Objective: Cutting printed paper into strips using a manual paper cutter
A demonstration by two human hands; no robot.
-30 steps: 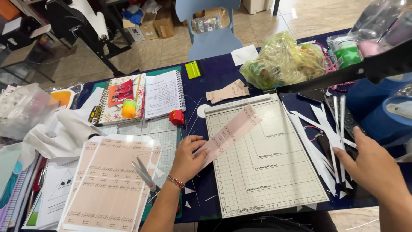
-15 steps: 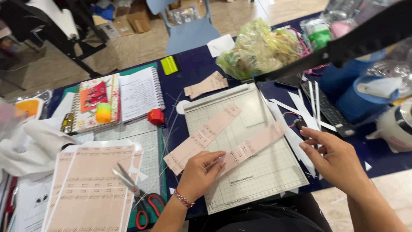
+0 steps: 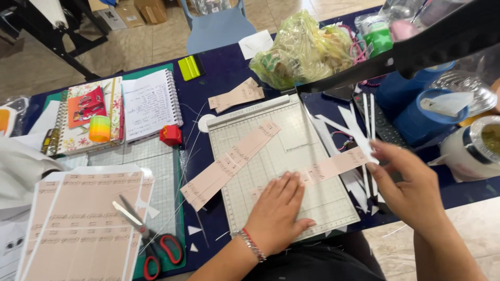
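Head view: scissors (image 3: 151,240) beside paper cutter (image 3: 281,156).

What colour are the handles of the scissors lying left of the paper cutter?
Red, on the scissors lying open on the printed pink sheets; seen in the head view.

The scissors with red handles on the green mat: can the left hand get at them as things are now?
Probably yes. The scissors lie uncovered beside the left hand, which rests flat on a pink strip on the paper cutter. It would have to let go of the strip first.
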